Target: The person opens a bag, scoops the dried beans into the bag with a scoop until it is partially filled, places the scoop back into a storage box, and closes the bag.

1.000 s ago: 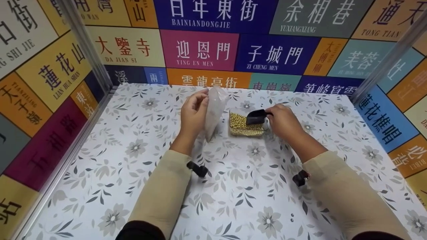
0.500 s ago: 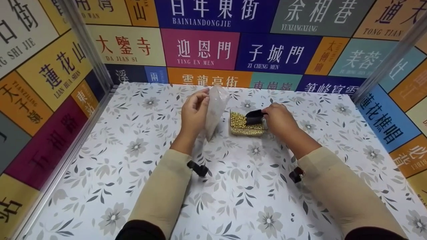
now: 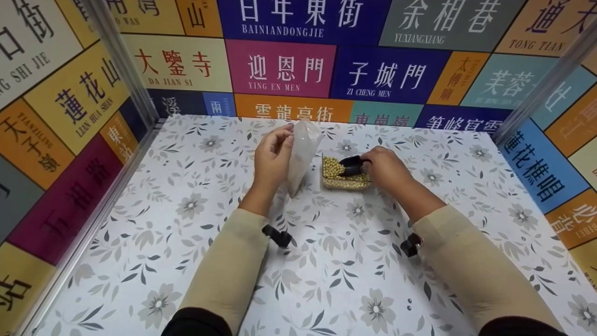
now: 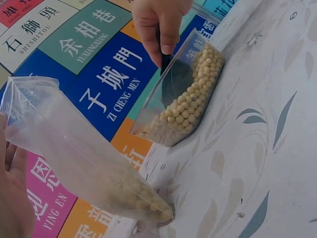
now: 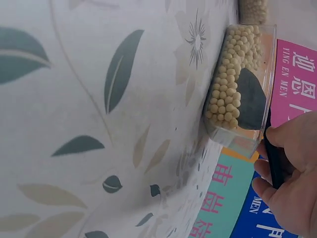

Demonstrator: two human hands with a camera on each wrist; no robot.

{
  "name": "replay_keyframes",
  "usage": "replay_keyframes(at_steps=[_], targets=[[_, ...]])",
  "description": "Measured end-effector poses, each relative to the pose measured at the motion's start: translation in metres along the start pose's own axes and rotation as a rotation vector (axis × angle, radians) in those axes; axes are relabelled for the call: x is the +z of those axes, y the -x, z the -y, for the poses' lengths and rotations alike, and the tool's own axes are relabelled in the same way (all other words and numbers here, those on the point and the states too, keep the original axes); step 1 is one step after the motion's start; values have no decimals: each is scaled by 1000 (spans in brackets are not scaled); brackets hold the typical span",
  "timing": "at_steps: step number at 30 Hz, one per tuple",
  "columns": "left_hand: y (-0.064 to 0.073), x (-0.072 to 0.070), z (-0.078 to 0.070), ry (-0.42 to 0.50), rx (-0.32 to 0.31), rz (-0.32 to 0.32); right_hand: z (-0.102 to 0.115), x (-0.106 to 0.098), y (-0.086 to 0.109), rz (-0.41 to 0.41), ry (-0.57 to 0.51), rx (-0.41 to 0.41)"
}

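My left hand [image 3: 273,156] pinches the top of a frosted plastic bag [image 3: 302,151], holding it upright on the table. Some soybeans [image 4: 131,193] lie in the bottom of that bag in the left wrist view. Just right of it stands a clear rectangular container [image 3: 345,185] of soybeans [image 5: 228,91]. The handle of a black scoop [image 3: 352,165] is gripped by my right hand [image 3: 387,168] at the container's right end. In the right wrist view the scoop's blade is pushed into the beans, its tip buried among them.
A white tablecloth [image 3: 326,270] with grey leaves and flowers covers the table. Panels with coloured street-name signs [image 3: 280,67] rise along the back and both sides. Metal posts [image 3: 140,88] stand at the back corners.
My right hand has moved left and slightly down, and the scoop has dug deeper into the soybeans. The left hand and the bag have stayed nearly still.
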State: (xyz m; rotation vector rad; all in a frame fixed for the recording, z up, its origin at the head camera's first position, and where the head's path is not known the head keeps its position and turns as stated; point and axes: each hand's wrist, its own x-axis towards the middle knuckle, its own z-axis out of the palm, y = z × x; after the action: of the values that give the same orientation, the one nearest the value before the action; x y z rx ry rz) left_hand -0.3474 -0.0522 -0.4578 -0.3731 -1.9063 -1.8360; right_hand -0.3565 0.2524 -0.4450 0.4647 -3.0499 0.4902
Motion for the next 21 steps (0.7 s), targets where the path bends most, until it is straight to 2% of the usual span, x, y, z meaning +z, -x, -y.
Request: replay_keyframes(at_steps=[6,13,21], targets=[[-1,1,0,5,-15,-10,0,7,-1,7,-48,26],[-1,2,0,12,-21,-11,2,14,-2,39,-125,92],[2,1,-2,-51,-21,2,6,21,-5,19,-174,116]])
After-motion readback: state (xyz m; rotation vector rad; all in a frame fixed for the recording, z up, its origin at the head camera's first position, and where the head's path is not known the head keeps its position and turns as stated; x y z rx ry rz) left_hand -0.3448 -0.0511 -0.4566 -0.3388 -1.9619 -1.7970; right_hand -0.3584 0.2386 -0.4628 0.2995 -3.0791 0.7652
